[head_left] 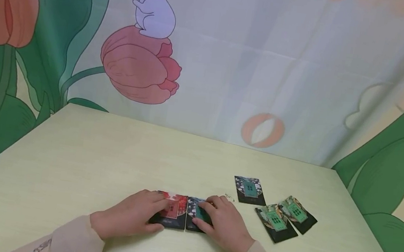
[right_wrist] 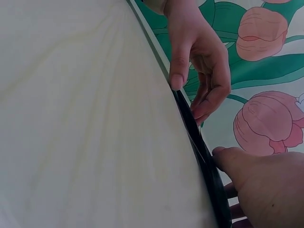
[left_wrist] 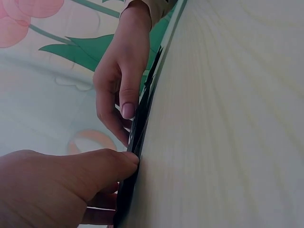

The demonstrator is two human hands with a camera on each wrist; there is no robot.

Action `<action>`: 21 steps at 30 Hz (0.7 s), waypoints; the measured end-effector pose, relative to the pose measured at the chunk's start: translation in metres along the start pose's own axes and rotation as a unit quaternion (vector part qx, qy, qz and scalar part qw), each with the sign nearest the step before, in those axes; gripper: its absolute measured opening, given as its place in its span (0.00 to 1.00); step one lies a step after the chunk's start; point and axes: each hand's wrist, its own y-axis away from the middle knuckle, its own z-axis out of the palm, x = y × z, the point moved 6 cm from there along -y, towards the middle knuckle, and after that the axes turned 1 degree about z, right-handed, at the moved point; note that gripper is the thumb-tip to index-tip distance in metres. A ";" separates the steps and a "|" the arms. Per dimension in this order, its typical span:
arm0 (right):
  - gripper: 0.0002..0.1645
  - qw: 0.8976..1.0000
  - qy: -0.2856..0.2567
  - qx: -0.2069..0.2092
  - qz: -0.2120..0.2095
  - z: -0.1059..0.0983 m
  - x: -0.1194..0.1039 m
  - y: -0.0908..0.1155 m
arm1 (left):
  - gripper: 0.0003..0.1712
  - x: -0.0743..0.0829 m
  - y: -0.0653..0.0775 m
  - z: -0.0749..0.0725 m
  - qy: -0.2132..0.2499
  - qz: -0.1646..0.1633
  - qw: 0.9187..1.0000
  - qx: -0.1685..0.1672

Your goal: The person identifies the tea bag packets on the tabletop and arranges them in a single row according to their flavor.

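- Head view: red packet (head_left: 181, 206) and blue floral packet (head_left: 191, 214) lie side by side on the surface (head_left: 105, 164), thin seam between; cannot tell if edges touch.
- Left hand (head_left: 133, 215) rests on the red one, fingers over its face, thumb by the near edge. Right hand (head_left: 229, 223) lies on the blue, thumb and fingers gently bent. Both seem to rest more than grip.
- Likely reason: one hand on each outer side steadies the pair and keeps the edges level. Wrist views show the packets thin and nearly flat, so a light touch probably suffices.
- Pair's dark ends face the person; long axes appear to run away from the body, foreshortening allowed.
- Off right: lone floral packet (head_left: 250, 188), dark end nearward, slightly skewed. Front green packet (head_left: 275, 223) and rear green packet (head_left: 298, 213) lie diagonal, dark ends near-right; perhaps merely parked within reach.
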 end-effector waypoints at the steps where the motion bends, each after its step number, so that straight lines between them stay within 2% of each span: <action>1: 0.28 1.000 0.004 0.000 0.000 0.000 0.000 0.000 | 0.21 0.000 0.000 0.000 0.000 0.000 1.000 -0.001; 10: 0.26 0.999 0.025 0.034 -0.023 -0.019 0.000 0.002 | 0.21 0.000 0.000 -0.001 0.001 0.000 1.000 -0.003; 21: 0.27 0.997 0.052 0.049 -0.004 -0.042 0.034 0.003 | 0.22 0.000 0.001 -0.002 0.000 -0.002 1.000 -0.001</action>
